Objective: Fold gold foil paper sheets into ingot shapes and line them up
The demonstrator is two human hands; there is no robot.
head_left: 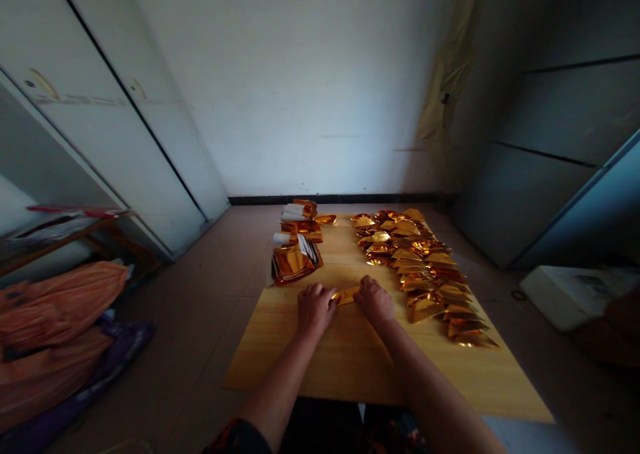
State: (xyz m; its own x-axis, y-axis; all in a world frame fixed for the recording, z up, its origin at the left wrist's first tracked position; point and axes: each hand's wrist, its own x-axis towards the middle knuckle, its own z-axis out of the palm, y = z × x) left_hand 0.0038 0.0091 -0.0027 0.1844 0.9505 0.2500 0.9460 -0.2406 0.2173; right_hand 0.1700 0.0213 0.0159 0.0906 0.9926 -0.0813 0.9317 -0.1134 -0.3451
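Note:
My left hand (316,309) and my right hand (374,301) press down on a folded strip of gold foil paper (345,297) lying between them on a light wooden board (350,367). Both hands grip its ends, hiding part of it. Beyond my right hand, many folded gold foil pieces (413,257) lie in a long, overlapping band. Ahead of my left hand sits a stack of gold foil sheets with white paper (295,262), and a second stack (300,222) lies farther back.
The board rests on a tiled floor (200,321), with a white wall (300,87) behind it. Orange bags (55,321) and a purple bag (115,354) lie at the left, below a low shelf (85,241). A white box (570,297) stands at the right.

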